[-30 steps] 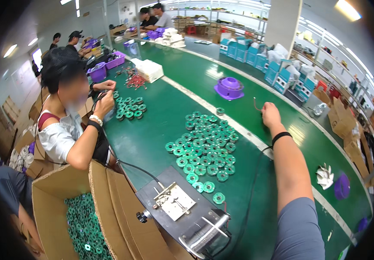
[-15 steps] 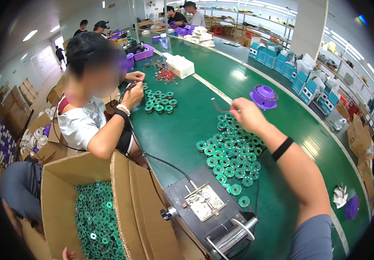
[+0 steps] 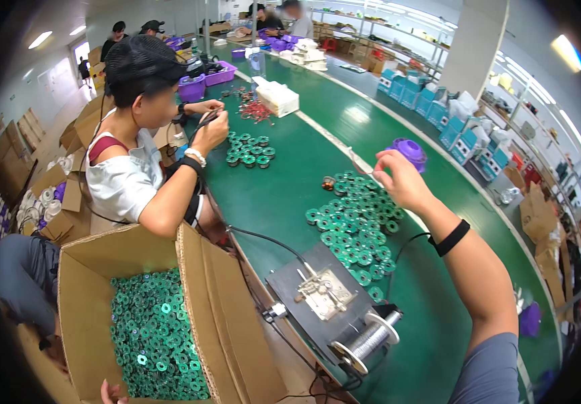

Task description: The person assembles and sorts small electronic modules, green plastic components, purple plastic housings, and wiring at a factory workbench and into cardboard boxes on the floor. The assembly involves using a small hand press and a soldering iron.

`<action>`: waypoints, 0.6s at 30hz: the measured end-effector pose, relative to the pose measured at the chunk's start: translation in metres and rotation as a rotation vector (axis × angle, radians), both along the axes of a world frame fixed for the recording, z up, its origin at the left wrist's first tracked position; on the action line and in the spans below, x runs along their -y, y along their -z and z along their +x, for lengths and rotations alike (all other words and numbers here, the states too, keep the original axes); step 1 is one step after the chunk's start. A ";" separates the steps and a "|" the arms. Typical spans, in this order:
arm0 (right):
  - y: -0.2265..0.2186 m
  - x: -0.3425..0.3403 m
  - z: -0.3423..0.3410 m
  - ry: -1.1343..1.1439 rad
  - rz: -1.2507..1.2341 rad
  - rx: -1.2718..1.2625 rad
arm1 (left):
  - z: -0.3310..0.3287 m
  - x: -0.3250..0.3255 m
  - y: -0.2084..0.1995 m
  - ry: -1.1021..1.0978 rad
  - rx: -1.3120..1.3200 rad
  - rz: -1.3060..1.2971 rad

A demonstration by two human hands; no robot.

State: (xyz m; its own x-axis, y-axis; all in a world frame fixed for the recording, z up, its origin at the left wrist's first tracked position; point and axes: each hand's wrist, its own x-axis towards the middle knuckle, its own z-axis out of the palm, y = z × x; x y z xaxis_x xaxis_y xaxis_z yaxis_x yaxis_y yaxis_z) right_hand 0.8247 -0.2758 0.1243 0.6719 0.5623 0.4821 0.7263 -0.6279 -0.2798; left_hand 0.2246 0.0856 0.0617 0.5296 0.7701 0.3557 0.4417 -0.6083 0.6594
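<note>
My right hand point(image 3: 401, 180) reaches over the green table, thumb and fingers pinched on a thin reddish wire point(image 3: 356, 161) whose pale end sticks out to the left. Below it spread many small round green circuit boards on coils point(image 3: 354, 232), grouped closely together. One coil with copper winding showing point(image 3: 329, 183) lies at the group's far left edge. Only the fingertips of my left hand point(image 3: 110, 392) show at the lower edge, inside the cardboard box point(image 3: 226, 316); they look apart, with nothing visible in them. More green boards point(image 3: 156, 330) fill the box.
A black plate with a metal fixture point(image 3: 327, 293) and a solder wire spool point(image 3: 369, 340) stand at the table's near edge. Black cables cross there. A co-worker point(image 3: 135, 161) sits at left, beside more coils point(image 3: 250, 151). A purple fan housing point(image 3: 409, 153) lies beyond my right hand.
The view has shifted slightly. My right hand has moved a little right, still pinching the wire. The copper-wound coil now shows at the group's far left edge. The co-worker's head is more upright.
</note>
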 end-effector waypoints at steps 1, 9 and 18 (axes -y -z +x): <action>-0.011 0.015 -0.007 0.044 -0.001 -0.011 | 0.000 -0.001 0.000 0.005 0.010 0.011; -0.080 0.015 -0.029 0.275 0.033 -0.341 | 0.002 0.002 -0.010 -0.010 -0.034 0.098; -0.082 -0.067 -0.001 0.304 -0.044 -0.478 | -0.004 0.000 -0.012 -0.018 -0.084 0.100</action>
